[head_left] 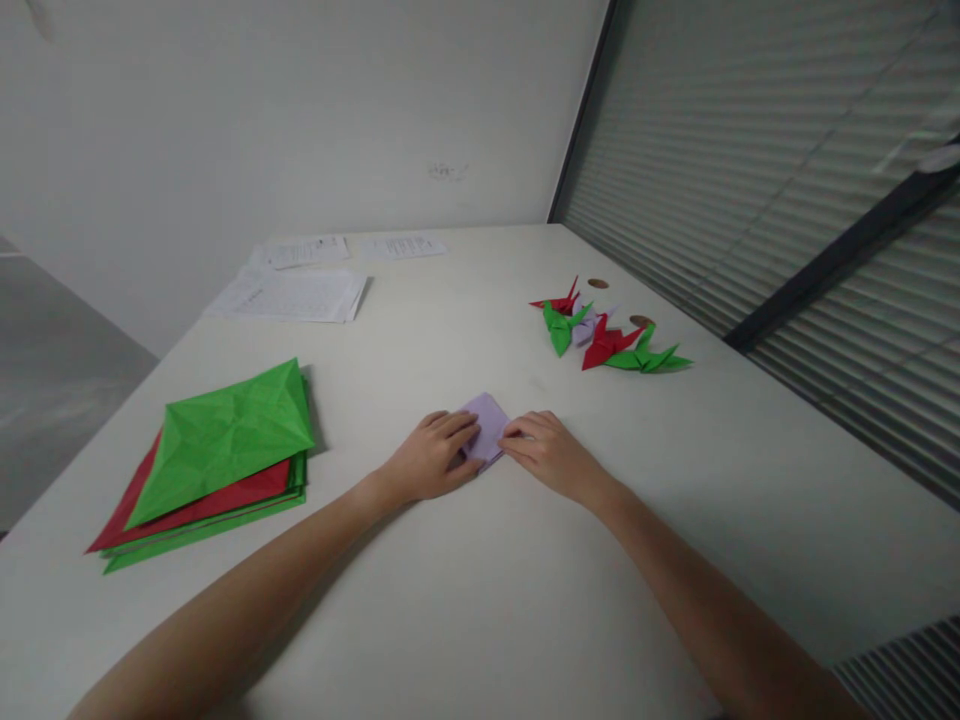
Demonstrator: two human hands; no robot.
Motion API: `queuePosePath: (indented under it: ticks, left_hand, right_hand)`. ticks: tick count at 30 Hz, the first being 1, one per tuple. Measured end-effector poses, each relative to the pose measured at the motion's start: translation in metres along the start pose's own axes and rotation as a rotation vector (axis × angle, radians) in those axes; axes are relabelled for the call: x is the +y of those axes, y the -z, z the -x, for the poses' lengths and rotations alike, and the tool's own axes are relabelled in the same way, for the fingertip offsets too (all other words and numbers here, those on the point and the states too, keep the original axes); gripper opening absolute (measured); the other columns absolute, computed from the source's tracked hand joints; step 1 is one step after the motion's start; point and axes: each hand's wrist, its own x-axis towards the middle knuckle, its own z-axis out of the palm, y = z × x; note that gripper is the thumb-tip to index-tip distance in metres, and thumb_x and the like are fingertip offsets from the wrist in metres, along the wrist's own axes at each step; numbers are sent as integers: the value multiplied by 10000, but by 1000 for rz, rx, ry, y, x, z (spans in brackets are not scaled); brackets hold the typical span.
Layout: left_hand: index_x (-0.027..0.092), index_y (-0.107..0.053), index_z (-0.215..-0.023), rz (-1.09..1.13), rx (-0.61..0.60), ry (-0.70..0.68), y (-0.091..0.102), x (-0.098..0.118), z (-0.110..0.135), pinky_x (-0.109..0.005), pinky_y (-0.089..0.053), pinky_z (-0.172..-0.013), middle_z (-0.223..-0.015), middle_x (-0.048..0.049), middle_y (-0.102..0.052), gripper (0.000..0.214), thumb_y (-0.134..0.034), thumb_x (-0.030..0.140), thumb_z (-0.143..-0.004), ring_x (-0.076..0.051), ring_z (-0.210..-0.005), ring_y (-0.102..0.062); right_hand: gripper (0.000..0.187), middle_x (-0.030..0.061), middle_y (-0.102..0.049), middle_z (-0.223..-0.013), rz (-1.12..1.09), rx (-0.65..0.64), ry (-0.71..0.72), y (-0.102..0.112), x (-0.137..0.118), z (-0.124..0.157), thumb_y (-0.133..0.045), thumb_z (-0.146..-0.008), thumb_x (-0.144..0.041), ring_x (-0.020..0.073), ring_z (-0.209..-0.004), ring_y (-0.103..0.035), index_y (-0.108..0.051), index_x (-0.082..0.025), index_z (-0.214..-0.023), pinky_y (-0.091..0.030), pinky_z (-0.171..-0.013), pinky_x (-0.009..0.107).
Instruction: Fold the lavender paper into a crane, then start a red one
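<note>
A small folded sheet of light purple origami paper [487,425] lies on the white table in front of me. My left hand [435,455] holds it down at its left side, fingers across the top and thumb at the lower edge. At the right corner, my right hand [546,450] pinches the paper between thumb and fingertips. The fingers partly cover both side edges, so the exact folds there cannot be made out.
Left of me lies a stack of creased green and red paper sheets [232,430]. Several folded paper cranes, including a red one [606,343] and a green one [651,356], sit at the back right by the blinds [750,180]. Printed papers [292,295] lie farther back.
</note>
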Motion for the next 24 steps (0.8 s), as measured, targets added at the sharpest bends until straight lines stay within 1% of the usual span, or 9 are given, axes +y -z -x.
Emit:
queuePosePath:
  ticks: [4,7,10,13,15,16,18,20,24]
  left_hand:
    - [145,-569,-1290,-8,14,-9,1,0,1,-502,-419,-1045,-1338,-188,-574,574,-556,546,-879,-303,-1213,-568]
    - [150,-580,-1282,-7,10,13,3,2,0,-502,-422,-1032,-1307,-165,-605,571,-554,550,-877,-303,-1171,-593]
    - [156,-615,-1235,19,11,47,5,3,-2,-470,-455,-990,-1240,-135,-653,473,-572,466,-881,-278,-1103,-628]
    - [180,-653,-1173,50,13,91,4,4,-4,-432,-486,-936,-1158,-102,-693,321,-563,284,-883,-245,-1039,-648]
    - [180,-672,-1135,59,11,107,3,6,-5,-412,-498,-904,-1125,-90,-704,294,-537,183,-875,-235,-1005,-651]
    - [177,-678,-1123,59,10,107,3,7,-5,-406,-502,-891,-1112,-90,-707,292,-528,158,-873,-234,-991,-650]
    - [172,-681,-1116,52,4,90,2,9,-4,-402,-505,-873,-1089,-96,-710,282,-527,154,-879,-233,-967,-648]
    - [174,-672,-1133,49,-11,57,2,12,-4,-399,-507,-858,-1066,-98,-711,283,-528,169,-889,-229,-939,-643]
    - [166,-637,-1187,97,-27,23,3,18,-5,-391,-497,-898,-1114,-102,-691,340,-549,151,-860,-231,-983,-617]
  right_hand:
    - [141,55,-692,-942,4,-1,-21,-2,3,1,-569,-921,-190,198,-890,-584,-707,-223,-927,-398,-802,353]
    - [147,64,-684,-905,12,16,-64,1,1,-1,-529,-938,-190,203,-869,-578,-673,-195,-905,-404,-793,350]
    - [141,69,-673,-893,-13,69,-109,4,-3,-3,-502,-939,-180,208,-867,-579,-637,-188,-897,-417,-808,354]
    - [118,71,-674,-925,-72,116,-123,6,-7,-3,-507,-914,-158,212,-891,-588,-617,-199,-904,-429,-838,363]
    - [103,78,-680,-979,-115,105,-117,5,-10,-3,-558,-873,-158,223,-938,-593,-615,-199,-948,-435,-862,376]
    - [146,84,-681,-1017,-131,86,-113,4,-11,-3,-590,-849,-163,233,-970,-593,-616,-196,-989,-437,-877,386]
    - [273,94,-678,-1090,-144,40,-116,-1,-13,-2,-628,-818,-162,247,-1029,-586,-611,-190,-1089,-440,-901,403]
    - [349,92,-677,-1133,-137,4,-126,-5,-12,-1,-617,-808,-114,245,-1064,-579,-612,-195,-1147,-444,-911,407]
    - [359,69,-703,-1101,-94,-21,-141,-9,-10,-1,-588,-776,-10,231,-1035,-591,-669,-205,-1066,-440,-885,393]
